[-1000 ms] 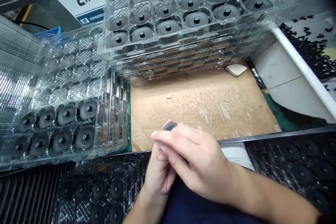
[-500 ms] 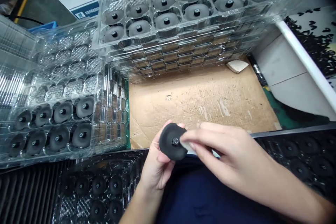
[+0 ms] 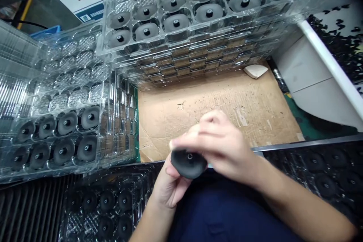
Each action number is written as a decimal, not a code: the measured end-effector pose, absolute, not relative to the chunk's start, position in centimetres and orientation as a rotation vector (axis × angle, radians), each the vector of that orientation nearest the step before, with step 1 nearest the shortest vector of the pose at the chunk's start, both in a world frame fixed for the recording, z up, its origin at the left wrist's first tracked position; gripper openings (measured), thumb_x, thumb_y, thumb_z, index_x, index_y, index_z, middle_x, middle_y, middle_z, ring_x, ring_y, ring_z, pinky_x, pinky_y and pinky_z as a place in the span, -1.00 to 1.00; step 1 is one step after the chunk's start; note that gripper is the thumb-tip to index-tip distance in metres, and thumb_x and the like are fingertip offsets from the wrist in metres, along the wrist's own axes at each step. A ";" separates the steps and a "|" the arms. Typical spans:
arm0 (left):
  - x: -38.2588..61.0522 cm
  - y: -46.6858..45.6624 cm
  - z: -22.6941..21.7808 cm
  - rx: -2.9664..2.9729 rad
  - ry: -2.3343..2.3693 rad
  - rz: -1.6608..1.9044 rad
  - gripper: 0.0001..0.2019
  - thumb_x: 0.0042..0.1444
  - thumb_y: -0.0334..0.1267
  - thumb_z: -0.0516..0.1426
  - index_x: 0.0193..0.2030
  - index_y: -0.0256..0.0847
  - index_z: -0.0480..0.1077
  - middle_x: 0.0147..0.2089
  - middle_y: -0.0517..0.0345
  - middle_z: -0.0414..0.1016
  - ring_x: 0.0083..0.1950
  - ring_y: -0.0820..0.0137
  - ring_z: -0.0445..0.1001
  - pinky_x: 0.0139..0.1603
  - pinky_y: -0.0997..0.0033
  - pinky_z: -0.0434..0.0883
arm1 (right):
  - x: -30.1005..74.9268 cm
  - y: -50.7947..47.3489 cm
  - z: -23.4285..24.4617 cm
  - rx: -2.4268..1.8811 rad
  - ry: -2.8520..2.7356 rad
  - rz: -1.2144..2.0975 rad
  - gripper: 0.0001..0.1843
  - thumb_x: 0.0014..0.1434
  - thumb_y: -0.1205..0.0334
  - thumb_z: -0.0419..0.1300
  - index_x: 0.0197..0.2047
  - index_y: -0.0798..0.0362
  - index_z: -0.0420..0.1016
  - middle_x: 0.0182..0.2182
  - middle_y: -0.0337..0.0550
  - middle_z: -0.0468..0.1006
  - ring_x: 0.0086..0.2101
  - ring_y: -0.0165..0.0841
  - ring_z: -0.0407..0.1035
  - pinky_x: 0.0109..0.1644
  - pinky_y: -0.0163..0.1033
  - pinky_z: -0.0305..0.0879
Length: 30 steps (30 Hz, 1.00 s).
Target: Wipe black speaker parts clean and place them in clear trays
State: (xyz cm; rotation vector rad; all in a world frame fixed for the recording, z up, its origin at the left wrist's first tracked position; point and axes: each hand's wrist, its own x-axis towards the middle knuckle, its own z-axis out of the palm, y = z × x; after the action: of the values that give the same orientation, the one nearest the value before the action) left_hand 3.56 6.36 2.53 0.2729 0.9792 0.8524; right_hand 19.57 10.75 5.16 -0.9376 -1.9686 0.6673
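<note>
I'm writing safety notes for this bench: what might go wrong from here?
The disc is held in the air; if the left hand slackens, it might drop. The right hand lies over the disc's upper edge, so a hard push could dislodge it. The left forearm is close to the lower-left tray and might jostle it.

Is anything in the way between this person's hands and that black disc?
Nothing visible is: the left hand already holds the black disc. The right hand lies over the disc's upper edge; whether anything is tucked beneath it there is hidden.
</note>
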 end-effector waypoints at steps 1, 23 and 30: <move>3.3 6.4 2.6 0.255 0.917 0.849 -0.26 -0.45 0.16 0.36 -0.03 -0.06 0.47 0.05 0.05 0.52 0.04 0.09 0.51 -0.05 0.26 0.52 | 20.0 10.9 4.7 -1.050 -1.877 0.725 -0.72 0.28 0.39 0.03 -0.09 -0.03 0.53 -0.25 -0.24 0.61 -0.27 -0.37 0.35 -0.11 -0.20 0.25; 2.8 7.2 2.2 0.124 0.647 0.974 -0.52 -0.15 -0.14 0.34 -0.01 -0.01 0.47 0.07 0.21 0.54 0.06 0.24 0.51 -0.02 0.41 0.50 | 22.2 8.0 -2.3 -1.748 -1.841 0.762 -0.67 0.26 0.22 0.00 0.01 0.07 0.45 -0.22 -0.01 0.53 -0.26 -0.21 0.45 -0.26 -0.13 0.39; 3.2 6.9 2.7 0.203 0.877 1.027 -0.51 -0.21 -0.26 0.39 -0.05 -0.02 0.48 -0.07 0.23 0.59 -0.06 0.42 0.54 -0.05 0.60 0.44 | 17.6 8.3 7.1 -1.050 -1.960 0.690 -0.74 0.27 0.40 0.00 -0.03 0.16 0.43 -0.30 -0.11 0.57 -0.31 -0.32 0.37 -0.17 -0.18 0.25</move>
State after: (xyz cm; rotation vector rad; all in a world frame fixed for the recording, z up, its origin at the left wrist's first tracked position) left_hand 3.17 6.88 2.71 0.2028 0.8766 1.0269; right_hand 17.56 8.28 7.14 -1.0499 -1.9599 0.6898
